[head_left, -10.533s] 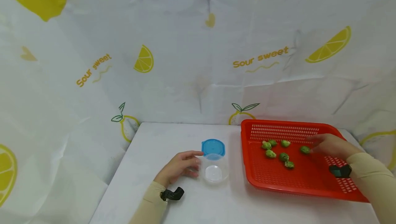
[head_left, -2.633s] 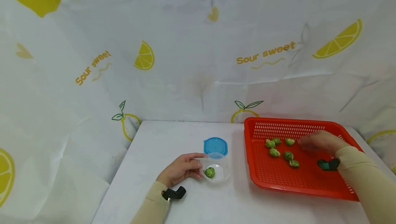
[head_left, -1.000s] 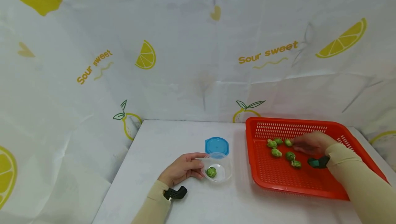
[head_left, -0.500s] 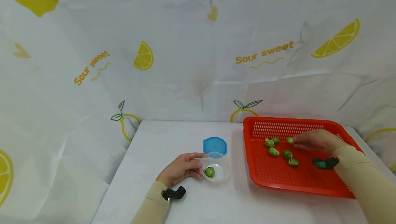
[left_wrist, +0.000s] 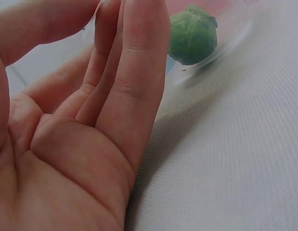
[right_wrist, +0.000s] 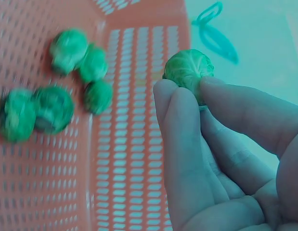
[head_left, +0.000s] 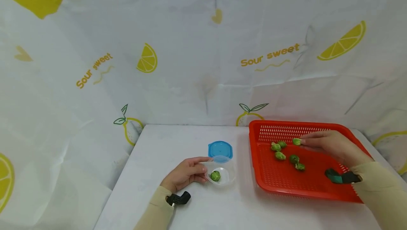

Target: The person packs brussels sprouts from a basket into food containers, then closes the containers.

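Observation:
In my right hand (head_left: 334, 145), thumb and fingertips pinch a Brussels sprout (right_wrist: 188, 70) above the far part of the red basket (head_left: 318, 195). My left hand (head_left: 186, 173) holds the near-left rim of a clear plastic bowl (head_left: 229, 180) on the table, thumb at the wall. One Brussels sprout (head_left: 215, 176) lies inside that bowl, on its left side; the left wrist view shows it beyond my fingers. Several more Brussels sprouts (head_left: 280, 155) lie on the basket floor, to the left of my right hand.
A blue lid (head_left: 220, 149) lies flat on the white table (head_left: 178, 140) just behind the clear bowl. The basket's raised rim stands right of the bowl. A white lemon-print sheet (head_left: 190, 64) hangs behind the table.
One sprout has come into the bowl since the oldest frame. My right hand reached into the basket, took another sprout and has just raised it off the floor. My left hand stays on the bowl.

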`<control>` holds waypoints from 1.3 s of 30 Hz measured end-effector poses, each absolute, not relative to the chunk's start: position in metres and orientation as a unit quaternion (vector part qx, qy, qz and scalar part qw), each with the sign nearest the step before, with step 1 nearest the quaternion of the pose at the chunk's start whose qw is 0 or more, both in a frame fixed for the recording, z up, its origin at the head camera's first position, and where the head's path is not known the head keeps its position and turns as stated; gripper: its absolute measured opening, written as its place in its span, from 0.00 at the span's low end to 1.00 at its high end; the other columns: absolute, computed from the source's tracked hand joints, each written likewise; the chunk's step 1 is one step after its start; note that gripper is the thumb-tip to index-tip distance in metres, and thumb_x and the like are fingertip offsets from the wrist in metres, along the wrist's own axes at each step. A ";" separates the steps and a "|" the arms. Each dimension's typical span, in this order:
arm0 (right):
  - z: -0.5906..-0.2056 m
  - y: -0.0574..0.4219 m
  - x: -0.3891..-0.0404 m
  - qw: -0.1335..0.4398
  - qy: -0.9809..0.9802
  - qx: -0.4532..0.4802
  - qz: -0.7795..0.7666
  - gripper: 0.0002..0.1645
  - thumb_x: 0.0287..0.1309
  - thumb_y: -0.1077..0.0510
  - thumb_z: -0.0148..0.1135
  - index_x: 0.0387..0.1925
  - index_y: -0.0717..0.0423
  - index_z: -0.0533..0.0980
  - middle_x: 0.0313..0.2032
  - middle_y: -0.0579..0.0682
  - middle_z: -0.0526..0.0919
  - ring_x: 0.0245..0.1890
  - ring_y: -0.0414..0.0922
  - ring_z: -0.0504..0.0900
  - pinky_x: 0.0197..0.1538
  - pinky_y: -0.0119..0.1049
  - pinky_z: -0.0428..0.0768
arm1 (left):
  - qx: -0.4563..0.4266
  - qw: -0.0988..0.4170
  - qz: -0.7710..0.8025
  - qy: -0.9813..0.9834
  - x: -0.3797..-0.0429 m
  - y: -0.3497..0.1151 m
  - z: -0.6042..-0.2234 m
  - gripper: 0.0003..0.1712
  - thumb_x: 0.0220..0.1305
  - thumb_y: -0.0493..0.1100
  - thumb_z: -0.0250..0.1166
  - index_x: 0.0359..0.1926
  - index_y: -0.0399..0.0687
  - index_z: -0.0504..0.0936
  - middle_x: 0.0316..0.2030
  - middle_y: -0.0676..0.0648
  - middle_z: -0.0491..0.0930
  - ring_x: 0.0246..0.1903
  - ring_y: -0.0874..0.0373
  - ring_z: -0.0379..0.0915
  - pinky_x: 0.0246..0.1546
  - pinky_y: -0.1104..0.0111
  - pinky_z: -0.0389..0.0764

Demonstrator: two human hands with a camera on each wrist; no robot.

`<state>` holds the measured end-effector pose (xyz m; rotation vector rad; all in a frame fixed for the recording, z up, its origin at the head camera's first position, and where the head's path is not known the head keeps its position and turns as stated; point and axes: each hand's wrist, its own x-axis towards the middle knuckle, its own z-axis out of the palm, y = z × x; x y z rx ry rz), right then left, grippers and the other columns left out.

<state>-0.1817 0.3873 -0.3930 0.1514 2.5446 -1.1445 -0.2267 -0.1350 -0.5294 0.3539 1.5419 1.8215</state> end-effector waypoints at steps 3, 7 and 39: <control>-0.392 0.372 -0.175 0.150 0.908 0.047 -0.388 0.41 0.75 0.32 0.61 0.74 0.54 0.76 0.66 0.56 0.85 0.66 0.59 0.84 0.63 0.70 0.79 | 0.143 0.354 0.706 0.597 -0.228 -0.136 -0.530 0.31 0.77 0.41 0.67 0.77 0.45 0.74 0.40 0.50 0.85 0.39 0.59 0.89 0.47 0.68 0.91; -0.394 0.343 -0.167 0.124 0.912 0.038 -0.388 0.36 0.72 0.31 0.65 0.70 0.48 0.81 0.64 0.54 0.86 0.63 0.57 0.83 0.58 0.61 0.84 | 0.136 0.354 0.708 0.596 -0.227 -0.140 -0.533 0.31 0.77 0.40 0.67 0.77 0.45 0.74 0.40 0.49 0.86 0.39 0.59 0.89 0.47 0.68 0.91; -0.431 0.108 -0.154 0.036 0.869 0.008 -0.493 0.05 0.67 0.59 0.75 0.43 0.51 0.90 0.37 0.45 0.92 0.39 0.41 0.88 0.50 0.42 0.91 | 0.156 0.375 0.715 0.569 -0.232 -0.144 -0.534 0.31 0.79 0.37 0.62 0.79 0.47 0.72 0.36 0.48 0.86 0.36 0.59 0.88 0.44 0.68 0.91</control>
